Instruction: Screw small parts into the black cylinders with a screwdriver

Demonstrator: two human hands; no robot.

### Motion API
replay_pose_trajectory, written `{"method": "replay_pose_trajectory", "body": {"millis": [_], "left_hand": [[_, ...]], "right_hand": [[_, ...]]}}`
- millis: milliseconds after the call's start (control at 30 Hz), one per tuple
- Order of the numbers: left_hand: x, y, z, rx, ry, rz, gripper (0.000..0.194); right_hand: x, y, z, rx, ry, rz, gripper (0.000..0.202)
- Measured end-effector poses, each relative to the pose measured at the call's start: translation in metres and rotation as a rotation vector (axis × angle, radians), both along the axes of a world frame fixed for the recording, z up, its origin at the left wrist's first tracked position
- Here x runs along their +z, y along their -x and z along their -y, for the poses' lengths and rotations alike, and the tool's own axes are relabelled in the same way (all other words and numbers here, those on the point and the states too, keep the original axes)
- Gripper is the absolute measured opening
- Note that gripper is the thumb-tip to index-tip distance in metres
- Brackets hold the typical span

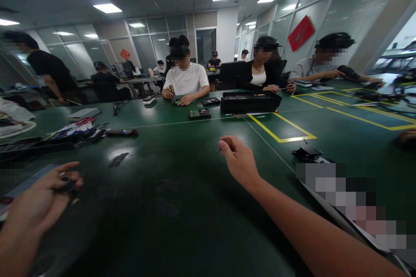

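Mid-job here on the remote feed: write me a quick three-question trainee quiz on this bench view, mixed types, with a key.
1. What does the left hand hold?
A) a mug
B) a small dark item
C) a sheet of paper

2. True or false: the long black box stands on the green table, beyond the right hand.

3. Fill in: the tape on the table near the box is ____ in colour.

Key: 1 B; 2 true; 3 yellow

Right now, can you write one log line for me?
left hand: holds small dark part | right hand: pinches small thin-tipped tool | green table: beneath both | black box: farther ahead
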State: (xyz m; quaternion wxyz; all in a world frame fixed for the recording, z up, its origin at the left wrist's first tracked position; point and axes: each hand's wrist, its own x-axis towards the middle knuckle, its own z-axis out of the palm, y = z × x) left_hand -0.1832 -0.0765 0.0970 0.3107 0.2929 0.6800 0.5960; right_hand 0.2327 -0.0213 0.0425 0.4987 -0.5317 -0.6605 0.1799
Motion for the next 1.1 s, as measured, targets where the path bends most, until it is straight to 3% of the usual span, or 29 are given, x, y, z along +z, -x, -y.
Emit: {"method": "replay_pose_trajectory", "body": {"millis": [167, 333, 500, 700, 867, 967, 1100], "left_hand": [[-0.015, -0.073, -0.03, -0.354, -0.036, 0.151, 0.043], [-0.02, -0.154, -0.049, -0.652, -0.107, 0.21, 0.027], [-0.038, -0.204, -0.059, -0.837, -0.148, 0.129, 0.055], [-0.066, -0.223, -0.069, -0.935, -0.185, -0.059, 0.032], [-0.076, -0.222, -0.069, -1.029, -0.19, 0.027, 0.043], [-0.08, -0.22, -0.068, -1.023, -0.187, 0.044, 0.055], [-0.082, -0.214, -0.066, -0.913, -0.248, -0.283, 0.039]], "right_hand": [[0.002, 0.0, 0.002, -0.005, 0.053, 0.015, 0.032], [-0.004, -0.002, -0.001, -0.004, -0.019, 0.036, 0.028], [-0.006, -0.003, -0.004, 0.0, -0.062, 0.009, 0.031], [0.002, 0.0, 0.001, -0.049, -0.094, 0.04, 0.027], [0.004, 0.002, 0.005, -0.051, -0.123, 0.054, 0.027], [0.005, 0.002, 0.007, -0.063, -0.129, 0.039, 0.027], [0.006, 0.001, 0.01, -0.084, -0.166, -0.074, 0.026]]}}
